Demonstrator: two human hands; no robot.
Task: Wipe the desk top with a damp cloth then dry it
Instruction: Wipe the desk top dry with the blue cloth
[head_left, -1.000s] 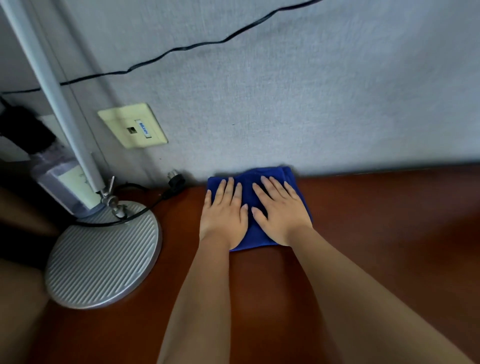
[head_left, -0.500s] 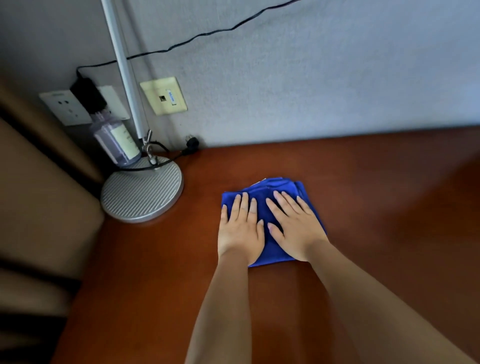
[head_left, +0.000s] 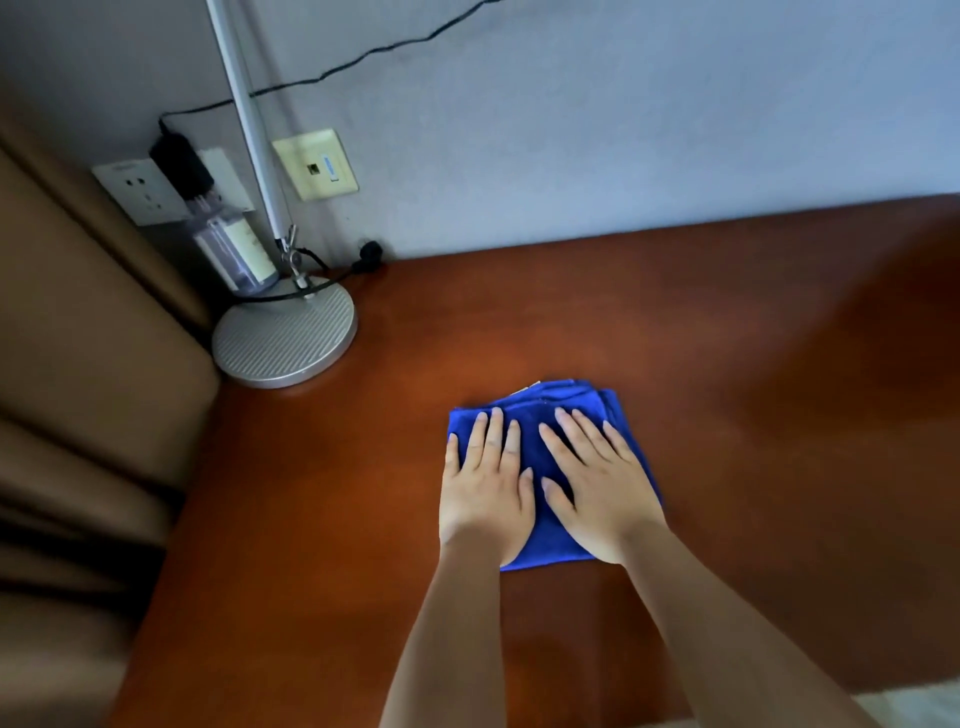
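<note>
Both forearms reach forward over the desk top (head_left: 727, 338), palms down. Left hand (head_left: 485, 483) and right hand (head_left: 597, 488) lie side by side, flat on the blue cloth (head_left: 540, 447); fingers straight, slightly spread, pointing toward the wall (head_left: 623, 130). Neither hand grasps anything: both are released and press the cloth with open palms. Thumbs nearly meet over its middle.

Cloth: folded, roughly rectangular, long axis running from the person toward the wall, folded layers showing at the far edge. It sits mid-desk, well apart from the wall.

Far left corner: round grey lamp base (head_left: 285, 338) with a clear labelled bottle (head_left: 234, 249) just behind it; contents cannot be made out.
</note>
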